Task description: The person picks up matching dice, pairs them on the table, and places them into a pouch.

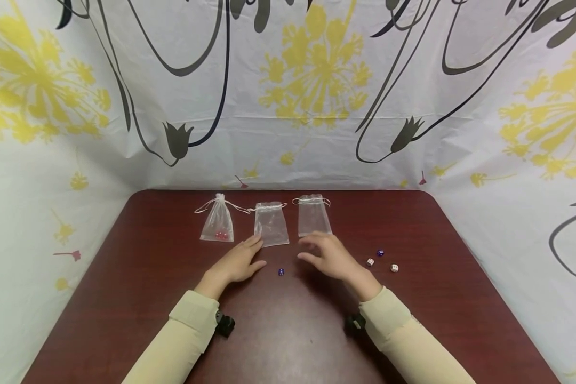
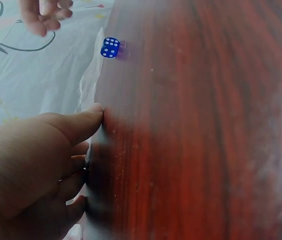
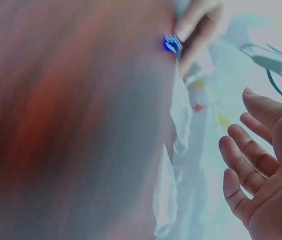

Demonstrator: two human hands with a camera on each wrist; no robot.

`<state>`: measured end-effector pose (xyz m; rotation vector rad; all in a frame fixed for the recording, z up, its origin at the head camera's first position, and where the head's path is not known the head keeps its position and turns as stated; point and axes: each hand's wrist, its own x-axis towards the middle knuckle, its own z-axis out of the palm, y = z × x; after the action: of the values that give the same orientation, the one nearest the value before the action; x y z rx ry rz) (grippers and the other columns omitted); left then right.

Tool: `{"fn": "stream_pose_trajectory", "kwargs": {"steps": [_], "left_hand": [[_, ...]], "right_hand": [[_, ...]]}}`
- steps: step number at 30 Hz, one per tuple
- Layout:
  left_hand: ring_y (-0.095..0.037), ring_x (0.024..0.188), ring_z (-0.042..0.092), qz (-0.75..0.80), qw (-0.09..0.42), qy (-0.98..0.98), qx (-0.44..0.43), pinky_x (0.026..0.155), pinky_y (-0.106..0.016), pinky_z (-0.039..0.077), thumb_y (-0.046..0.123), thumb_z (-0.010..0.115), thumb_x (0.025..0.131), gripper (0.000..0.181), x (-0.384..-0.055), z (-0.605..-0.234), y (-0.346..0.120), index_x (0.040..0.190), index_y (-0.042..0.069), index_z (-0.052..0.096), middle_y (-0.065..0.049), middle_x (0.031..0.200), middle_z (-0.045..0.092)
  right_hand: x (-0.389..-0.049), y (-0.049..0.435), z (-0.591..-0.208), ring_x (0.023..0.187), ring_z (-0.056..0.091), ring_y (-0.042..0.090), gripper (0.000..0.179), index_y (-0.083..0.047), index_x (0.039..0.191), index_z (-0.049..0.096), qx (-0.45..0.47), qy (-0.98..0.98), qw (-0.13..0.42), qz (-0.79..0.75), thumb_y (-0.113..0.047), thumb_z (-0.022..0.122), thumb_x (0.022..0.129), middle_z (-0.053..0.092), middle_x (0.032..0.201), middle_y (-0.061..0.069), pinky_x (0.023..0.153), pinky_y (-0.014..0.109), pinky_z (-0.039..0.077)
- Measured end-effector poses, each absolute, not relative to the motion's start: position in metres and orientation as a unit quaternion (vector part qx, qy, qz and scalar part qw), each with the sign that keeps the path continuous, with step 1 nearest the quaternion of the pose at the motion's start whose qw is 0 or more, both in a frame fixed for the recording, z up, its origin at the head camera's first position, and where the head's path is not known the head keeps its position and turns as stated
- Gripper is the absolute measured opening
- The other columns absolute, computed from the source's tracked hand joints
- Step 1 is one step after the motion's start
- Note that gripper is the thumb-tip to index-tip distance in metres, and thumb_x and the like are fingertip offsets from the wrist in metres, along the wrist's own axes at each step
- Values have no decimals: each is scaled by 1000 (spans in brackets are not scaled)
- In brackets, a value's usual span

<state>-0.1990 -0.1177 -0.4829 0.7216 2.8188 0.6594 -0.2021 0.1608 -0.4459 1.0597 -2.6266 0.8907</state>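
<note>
Touching the middle sheer bag (image 1: 273, 226) between its neighbours, here's the left hand (image 1: 235, 262) in the head view, fingers extended; that bag looks featherlight, limp, best pinched at its gathered mouth. Left wrist now: beside the blue die (image 2: 110, 47), a pale strip, fabric hard to identify. Right wrist: right hand (image 3: 277, 192) loosely spread, empty; the die's pips blur.
</note>
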Motion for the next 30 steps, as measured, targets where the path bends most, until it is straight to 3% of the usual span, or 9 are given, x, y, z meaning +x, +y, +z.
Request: {"fn": "stream_pose_trajectory", "kwargs": {"steps": [6,14,30], "left_hand": [[-35,150,26,220,77,942,241,122,-49,23,30,63,102,63,-200,-481,-119,149,-6,43,-20,162,30],[-35,150,26,218,77,941,247,122,-49,23,30,62,102,63,-201,-484,-118,149,-6,43,-21,161,30],[-35,151,24,230,86,940,239,122,-49,22,30,62,102,64,-201,-483,-117,150,-6,41,-20,163,28]], "right_hand": [[-203,183,-436,84,68,26,26,-1,111,73,335,-878,102,326,-11,80,88,70,94,11,74,42,56],[-203,208,-434,84,69,22,27,-2,110,73,311,-886,128,320,-10,82,86,71,96,11,73,43,56],[-205,277,-442,79,70,25,22,-1,104,73,252,-899,192,301,-2,81,84,72,95,12,67,48,57]]}}
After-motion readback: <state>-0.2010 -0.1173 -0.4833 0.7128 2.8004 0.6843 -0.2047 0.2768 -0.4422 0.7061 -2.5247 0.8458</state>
